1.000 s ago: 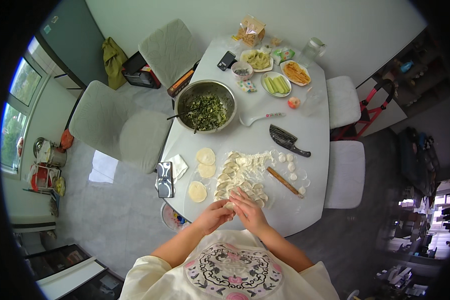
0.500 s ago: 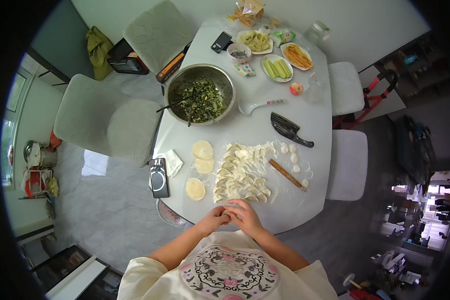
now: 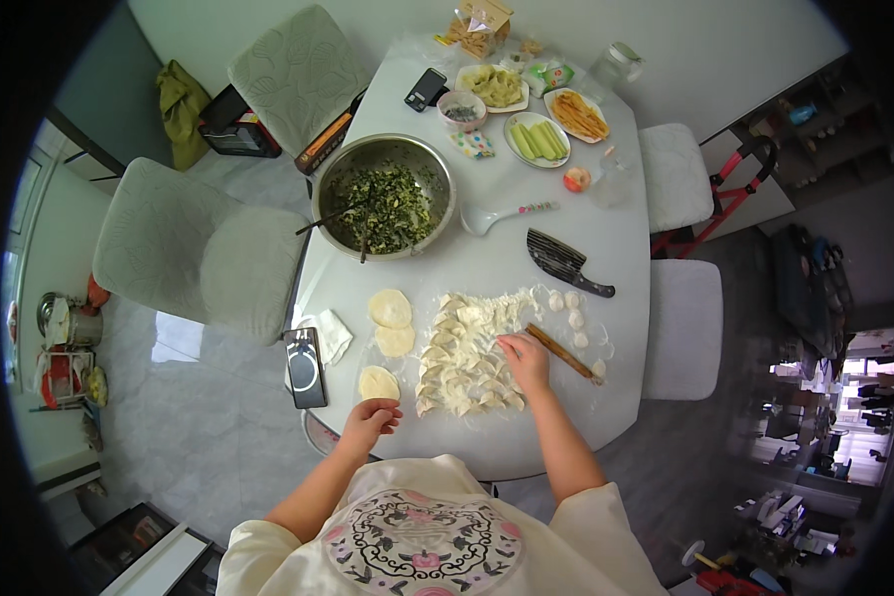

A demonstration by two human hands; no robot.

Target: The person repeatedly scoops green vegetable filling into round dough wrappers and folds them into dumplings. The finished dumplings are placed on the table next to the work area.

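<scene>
My left hand (image 3: 370, 421) is at the near left edge of the table, fingers loosely apart with nothing in them. Just beyond it lies a round dough wrapper (image 3: 378, 382); two more wrappers (image 3: 391, 310) overlap farther back. My right hand (image 3: 527, 361) reaches over the flour at the right side of the rows of dumplings (image 3: 450, 354). Its fingertips are pressed together and point left; whatever they may hold is hidden. Close to the right of that hand is a wooden rolling pin (image 3: 563, 354). Small dough pieces (image 3: 574, 310) sit behind the pin.
A large steel bowl (image 3: 437, 236) of chopped green filling stands at back left. A white ladle (image 3: 487, 219) and a black cleaver (image 3: 569, 264) lie to its right. Plates of food, including cut green stalks (image 3: 538, 141), fill the far end. A phone (image 3: 305, 369) rests at the left edge.
My hands, together at the near edge before, have parted. The left went left to the nearest wrapper, and the right moved forward and right over the flour. The view has shifted slightly.
</scene>
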